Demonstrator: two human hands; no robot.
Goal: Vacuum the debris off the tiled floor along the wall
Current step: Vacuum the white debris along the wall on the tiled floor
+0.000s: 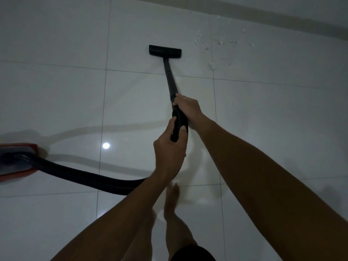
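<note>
A black vacuum wand (pixel 169 80) runs from my hands down to a flat black floor nozzle (pixel 165 51) resting on the white tiled floor (pixel 66 95). My right hand (pixel 188 110) grips the wand where it joins the ribbed hose. Just below it, my left hand (pixel 168 151) grips the black hose (pixel 90 176). White debris (pixel 212 46) lies scattered on the tiles to the right of the nozzle, close to the wall (pixel 282 14).
The red vacuum body (pixel 17 162) sits on the floor at the left edge, joined to the hose. My bare leg and foot (pixel 172 200) stand below the hands. A lamp's reflection (pixel 106 145) shines on the glossy tiles.
</note>
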